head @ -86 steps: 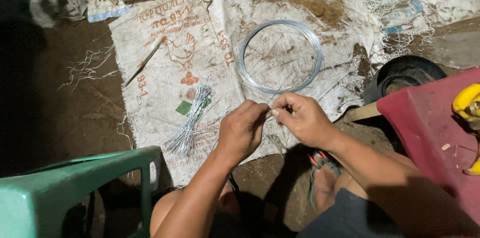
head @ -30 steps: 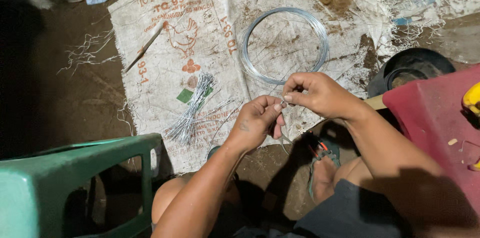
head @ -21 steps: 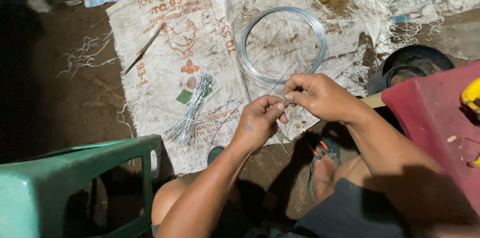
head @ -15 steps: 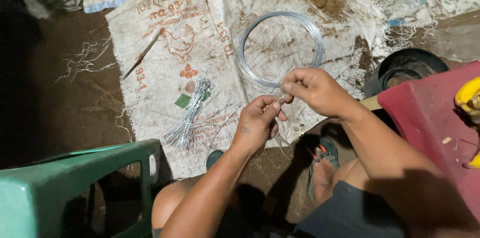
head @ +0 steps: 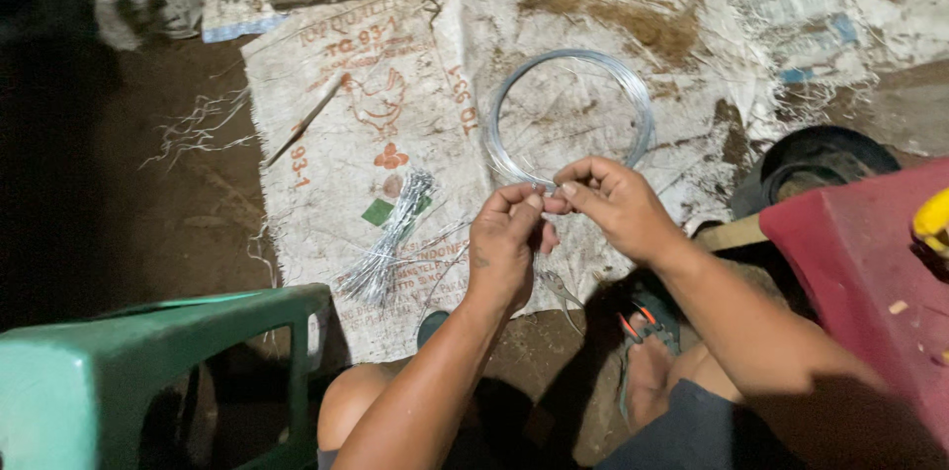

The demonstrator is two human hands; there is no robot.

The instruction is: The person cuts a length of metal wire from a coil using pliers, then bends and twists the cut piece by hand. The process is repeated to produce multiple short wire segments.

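1. Left of the round coil of silvery wire (head: 571, 114), a bundle of short cut silver wire pieces (head: 388, 243) lies on the dirty white woven sack (head: 336, 164); a green plastic stool (head: 148, 371) stands nearer the person.
2. Just below that coil, the left hand (head: 506, 243) pinches a thin wire piece (head: 547, 201), its grip clenched on it.
3. Touching it fingertip to fingertip, the right hand (head: 618, 208) grips the same piece.
4. Right of the coil sits a red plastic seat (head: 860, 262).

Hands (head: 563, 223) pinching thin wire (head: 551, 195) (over sack (head: 336, 173))
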